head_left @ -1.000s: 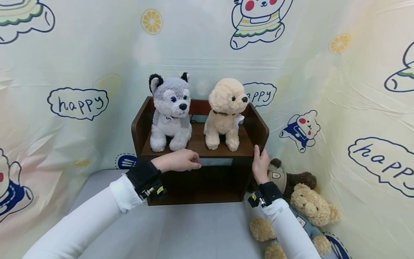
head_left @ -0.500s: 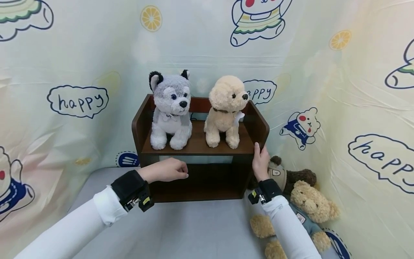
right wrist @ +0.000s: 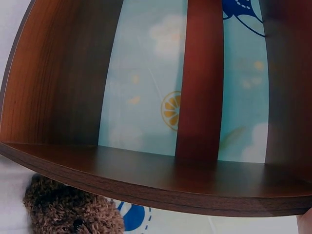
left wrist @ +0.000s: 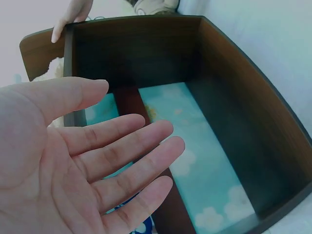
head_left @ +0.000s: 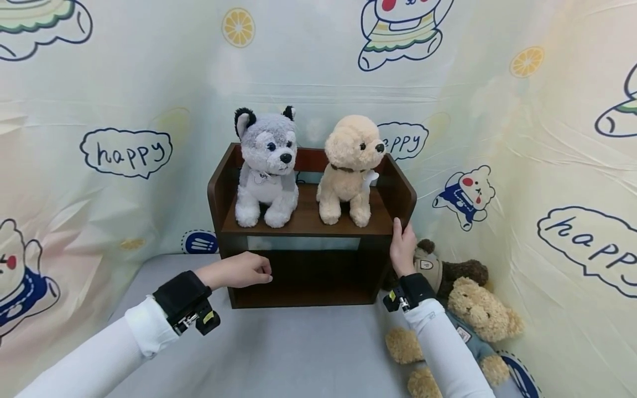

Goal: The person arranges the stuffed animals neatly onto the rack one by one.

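Note:
A dark brown two-tier wooden shelf (head_left: 318,229) stands in the middle of the head view. On its top board sit a grey-and-white plush husky (head_left: 269,171) and a cream plush dog (head_left: 350,168) wearing a dark collar. My right hand (head_left: 402,249) grips the front edge of the shelf's right side; only a sliver of that hand shows in the right wrist view. In front of the lower compartment's left part is my left hand (head_left: 239,271), holding nothing. The left wrist view shows its palm, with the fingers (left wrist: 141,165) loosely extended and spread.
A tan teddy bear (head_left: 480,309) in a blue outfit lies to the right of the shelf, partly behind my right forearm. Behind it is a dark brown bear (head_left: 463,276). Patterned cloth (head_left: 149,72) hangs at the back and sides, and a grey surface (head_left: 278,354) lies underneath.
My left hand has moved left and down, away from the shelf's top board. My right hand stays on the shelf's right side, and both plush dogs keep their places.

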